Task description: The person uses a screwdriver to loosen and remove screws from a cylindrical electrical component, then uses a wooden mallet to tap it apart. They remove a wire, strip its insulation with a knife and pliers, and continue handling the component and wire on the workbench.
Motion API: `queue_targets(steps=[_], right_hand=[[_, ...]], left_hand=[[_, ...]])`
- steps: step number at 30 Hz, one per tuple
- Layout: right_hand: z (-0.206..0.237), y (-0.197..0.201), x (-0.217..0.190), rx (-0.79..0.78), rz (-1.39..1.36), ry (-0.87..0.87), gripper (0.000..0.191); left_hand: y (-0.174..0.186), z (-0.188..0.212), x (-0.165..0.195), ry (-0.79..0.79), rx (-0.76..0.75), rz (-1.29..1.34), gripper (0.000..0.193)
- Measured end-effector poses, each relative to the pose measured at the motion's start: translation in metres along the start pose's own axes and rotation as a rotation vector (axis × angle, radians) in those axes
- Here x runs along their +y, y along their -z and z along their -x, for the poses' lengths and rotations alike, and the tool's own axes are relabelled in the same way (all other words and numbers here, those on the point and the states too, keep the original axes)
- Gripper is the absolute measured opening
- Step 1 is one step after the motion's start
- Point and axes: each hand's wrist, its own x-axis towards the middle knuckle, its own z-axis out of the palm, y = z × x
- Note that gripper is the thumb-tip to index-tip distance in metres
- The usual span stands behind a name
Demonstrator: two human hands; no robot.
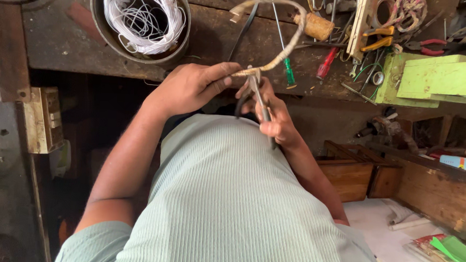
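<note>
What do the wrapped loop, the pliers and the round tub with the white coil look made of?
Wrapped loop: probably wire bound in tan tape or fibre, matte, winding turns visible.
Pliers in the right hand: dull grey metal, bare handles.
Round tub: dark, likely metal or rubber; unclear.
White coil: smooth plastic-coated wire or cord.

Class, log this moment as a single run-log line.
left hand: holds tan wrapped curved cable | right hand: grips metal pliers at cable end | nearby: round tub of coiled white wire
</note>
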Motion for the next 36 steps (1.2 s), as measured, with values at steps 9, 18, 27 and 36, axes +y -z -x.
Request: queue_targets(steps=[9,18,27,36], right_hand=[[0.004,0.013,0.025,0.066,0.193,-0.056,0.028],[0.003,-0.003,0.005,-0.022,0.183,-0.232,0.114],[0.017,-0.004,0.018,0.291,0.372,-0.297,0.102],[-0.002,0.006,0.048,0.41,0.256,-0.235,0.061]], left_hand=[[-0.044,-0.016,0.009,0.326,0.237,0.412,0.037],[-0.055,-0.015,0.016,0.427,0.379,0.564,0.035],[-0.045,-0.003,-0.004,0.284,0.181,0.515,0.039],[-0.06,0.012,-0.002,0.329,0.149,0.08,0.029]])
